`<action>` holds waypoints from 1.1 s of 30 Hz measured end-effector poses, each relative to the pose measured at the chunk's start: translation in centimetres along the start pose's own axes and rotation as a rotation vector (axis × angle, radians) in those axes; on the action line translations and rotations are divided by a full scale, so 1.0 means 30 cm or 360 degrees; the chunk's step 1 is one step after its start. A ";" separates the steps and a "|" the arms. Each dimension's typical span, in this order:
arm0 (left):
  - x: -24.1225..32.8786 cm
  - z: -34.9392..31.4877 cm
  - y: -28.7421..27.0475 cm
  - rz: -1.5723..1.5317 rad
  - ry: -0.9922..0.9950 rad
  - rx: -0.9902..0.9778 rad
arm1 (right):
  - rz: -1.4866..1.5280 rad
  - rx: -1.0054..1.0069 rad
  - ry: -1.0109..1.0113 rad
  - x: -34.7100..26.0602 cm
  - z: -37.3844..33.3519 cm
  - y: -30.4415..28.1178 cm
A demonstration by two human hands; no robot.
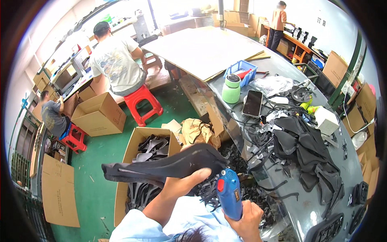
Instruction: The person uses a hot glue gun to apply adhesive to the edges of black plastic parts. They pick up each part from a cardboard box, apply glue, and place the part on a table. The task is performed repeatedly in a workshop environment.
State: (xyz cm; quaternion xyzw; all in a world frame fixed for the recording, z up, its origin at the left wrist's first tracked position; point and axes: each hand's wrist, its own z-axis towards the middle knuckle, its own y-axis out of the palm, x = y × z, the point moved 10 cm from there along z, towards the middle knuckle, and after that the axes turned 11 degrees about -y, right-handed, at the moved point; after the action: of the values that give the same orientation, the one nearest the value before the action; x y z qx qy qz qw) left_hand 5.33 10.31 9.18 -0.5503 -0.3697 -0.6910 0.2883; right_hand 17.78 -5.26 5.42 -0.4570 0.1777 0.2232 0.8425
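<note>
My left hand [187, 183] grips a long, curved black padded piece [177, 163], thumb lying along its lower edge. The piece spans from the left, over an open carton, to the middle of the head view. In my right hand [246, 222] is a blue handheld power cutter [230, 195] with a red button. Its head is at the right end of the black piece; the blade cannot be made out. Below and left, the cardboard box [121, 201] holds several black pieces and strips. Black scraps [258, 205] lie heaped beside the cutter.
On the grey table [290, 209] to my right are black moulded pieces [300, 145], a phone [252, 103], a green bottle [231, 89] and a blue basket [246, 71]. One person sits on a red stool [143, 104]; another sits far left, a third stands at the back.
</note>
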 end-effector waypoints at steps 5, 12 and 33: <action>0.002 -0.004 -0.036 -0.0283 0.0020 0.0167 | 0.0014 -0.0008 0.0016 0.002 -0.008 0.004; -0.088 -0.001 -0.028 -0.0417 -0.0124 0.0157 | 0.0162 -0.0017 0.0014 -0.009 0.009 0.004; 0.014 0.071 0.065 0.0810 -0.0314 -0.0526 | -0.0084 -0.0082 -0.0099 -0.018 0.005 -0.020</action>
State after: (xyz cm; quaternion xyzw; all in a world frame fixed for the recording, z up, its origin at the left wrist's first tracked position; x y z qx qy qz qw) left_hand 7.97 11.01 10.23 -0.7287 -0.1292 -0.5907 0.3214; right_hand 17.67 -5.55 6.19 -0.4759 0.1334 0.2196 0.8411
